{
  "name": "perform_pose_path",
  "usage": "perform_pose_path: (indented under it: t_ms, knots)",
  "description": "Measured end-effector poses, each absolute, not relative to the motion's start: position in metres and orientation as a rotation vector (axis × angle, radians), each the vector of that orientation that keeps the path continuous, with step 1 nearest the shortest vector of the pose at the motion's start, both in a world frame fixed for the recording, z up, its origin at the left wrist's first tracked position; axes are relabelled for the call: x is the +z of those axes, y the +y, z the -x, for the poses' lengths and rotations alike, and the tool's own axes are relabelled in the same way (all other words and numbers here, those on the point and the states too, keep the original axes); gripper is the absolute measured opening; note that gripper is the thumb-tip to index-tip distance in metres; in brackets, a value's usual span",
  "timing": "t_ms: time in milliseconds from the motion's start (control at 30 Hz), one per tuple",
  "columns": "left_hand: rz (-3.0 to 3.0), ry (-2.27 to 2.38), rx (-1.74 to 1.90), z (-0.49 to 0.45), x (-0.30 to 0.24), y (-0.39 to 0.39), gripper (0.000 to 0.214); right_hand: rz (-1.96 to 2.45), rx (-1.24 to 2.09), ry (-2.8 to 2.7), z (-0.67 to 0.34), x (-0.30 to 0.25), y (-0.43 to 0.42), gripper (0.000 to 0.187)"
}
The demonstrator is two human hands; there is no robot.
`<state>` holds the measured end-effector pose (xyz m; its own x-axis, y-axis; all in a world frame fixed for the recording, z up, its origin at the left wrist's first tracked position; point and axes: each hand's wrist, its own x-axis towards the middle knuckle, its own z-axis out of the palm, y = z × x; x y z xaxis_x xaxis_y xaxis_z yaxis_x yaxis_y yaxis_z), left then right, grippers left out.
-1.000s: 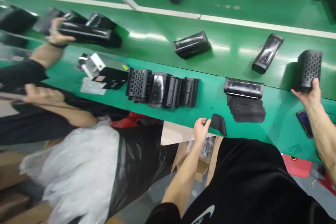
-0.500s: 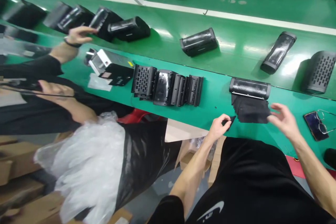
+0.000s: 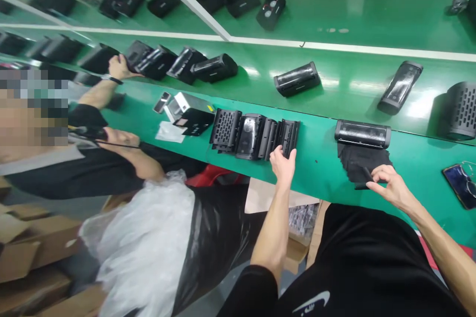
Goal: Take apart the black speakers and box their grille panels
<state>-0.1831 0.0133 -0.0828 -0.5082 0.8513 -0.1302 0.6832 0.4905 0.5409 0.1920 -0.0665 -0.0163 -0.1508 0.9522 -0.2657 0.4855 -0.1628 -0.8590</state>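
Observation:
My left hand (image 3: 283, 164), thumb and fingers apart, is at the lower edge of the rightmost black slotted plastic housing (image 3: 289, 134). Whether it touches the housing I cannot tell. Beside that piece stand more black speaker housings (image 3: 250, 134) in a row. My right hand (image 3: 388, 183) pinches a black cloth piece (image 3: 367, 174) over a fanned stack of black cloth pieces (image 3: 351, 161). Directly behind the stack lies a black speaker housing (image 3: 362, 133) with a shiny mesh front.
On the green belt lie several black speakers (image 3: 297, 79). A boxy black-and-white unit (image 3: 193, 114) stands left of the housings. To my right are a phone (image 3: 459, 185) and glasses. At left, a co-worker's hand (image 3: 119, 68) touches a speaker. Below sits a bag of clear plastic (image 3: 148, 242).
My left hand has moved left from beside the cloth stack to the housings; the black piece it held no longer shows there. My right hand has come inward and now pinches cloth. The view has shifted.

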Motion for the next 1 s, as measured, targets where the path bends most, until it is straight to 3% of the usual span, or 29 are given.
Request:
perform_pose_path:
  t_ms: [133, 267, 400, 533, 633, 700, 767, 833, 933, 1000]
  knots:
    - [-1.356, 2.275, 0.462, 0.211, -0.087, 0.019, 0.024, 1.726, 1.133, -1.559, -0.207, -0.001, -0.071, 0.055]
    - [-1.595, 2.157, 0.624, 0.204, -0.063, -0.001, 0.031, 1.770, 1.296, -1.389, -0.229, 0.035, -0.071, 0.049]
    - [-2.049, 1.721, 0.642, 0.163, -0.039, -0.024, 0.028, 1.630, 1.512, -1.289, -0.236, 0.092, -0.057, 0.046]
    - [-2.361, 1.183, 0.621, 0.102, -0.024, -0.038, 0.029, 1.431, 1.721, -1.531, -0.214, 0.122, -0.031, 0.041]
    - [-2.542, 0.915, 0.699, 0.070, -0.014, -0.043, 0.032, 1.585, 1.392, -1.990, -0.203, 0.108, -0.016, 0.022]
    - [-2.592, 0.848, 0.747, 0.061, -0.006, -0.045, 0.032, 1.757, 1.006, -2.227, -0.206, 0.092, -0.014, 0.035]
    - [-2.598, 0.794, 0.778, 0.058, 0.000, -0.046, 0.033, 1.827, 0.821, -2.306, -0.217, 0.080, -0.017, 0.054]
    - [-2.577, 0.723, 0.792, 0.058, 0.004, -0.046, 0.036, 1.824, 0.960, -2.257, -0.230, 0.072, -0.021, 0.051]
    - [-2.427, 0.656, 0.802, 0.059, 0.005, -0.048, 0.034, 1.758, 1.432, -2.047, -0.248, 0.065, -0.026, 0.024]
    - [-2.143, 0.709, 0.849, 0.058, 0.003, -0.047, 0.027, 1.710, 1.645, -1.899, -0.254, 0.061, -0.028, 0.019]
